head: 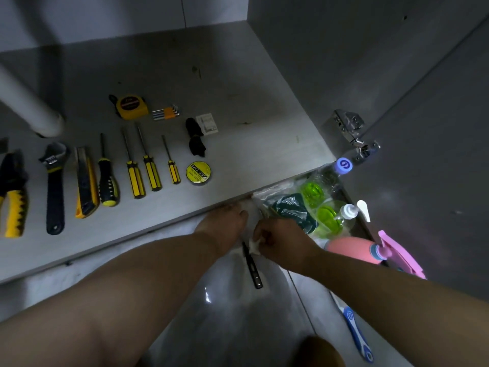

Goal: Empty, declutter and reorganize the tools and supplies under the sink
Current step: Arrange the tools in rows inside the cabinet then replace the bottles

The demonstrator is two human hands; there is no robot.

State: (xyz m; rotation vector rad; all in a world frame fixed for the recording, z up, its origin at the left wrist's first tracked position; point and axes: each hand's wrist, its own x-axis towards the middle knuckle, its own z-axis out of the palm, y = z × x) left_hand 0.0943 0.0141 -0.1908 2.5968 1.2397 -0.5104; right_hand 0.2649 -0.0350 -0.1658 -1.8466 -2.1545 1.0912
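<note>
Tools lie in a tidy row on the grey cabinet floor (238, 83) under the sink. From the left: yellow-handled pliers (13, 197), a black adjustable wrench (55, 186), a yellow utility knife (85, 184), a thick black-and-yellow screwdriver (107, 178), then three slimmer yellow-handled screwdrivers (152, 165) with shafts pointing toward the back wall, and a roll of yellow electrical tape (198, 172) lying flat at the right end. Behind the row sit a yellow tape measure (131, 107), a set of hex keys (166, 113) just beside it, a black bundled item (195, 140) that cannot be identified, and a small white packet (207, 124) touching it. A white drain pipe (29, 104) comes down at the left.

Both hands meet at the cabinet's front edge. The left hand (225, 221) is curled, its fingers hidden against the edge, so its grip cannot be told. The right hand (283, 242) has its grip pressed together, pinching a piece of white tissue (254, 246). A slim black tool (252, 266) lies on the tiled floor (232, 327) just below the hands.

To the right, on the floor, are a clear plastic bag (288, 207) holding something dark green, green-capped clear bottles (321, 205), a pump bottle (352, 211), a blue-capped bottle (343, 165), a pink spray bottle (370, 250), and a blue-and-white toothbrush (354, 332). A metal hinge (354, 133) joins the open cabinet door.
</note>
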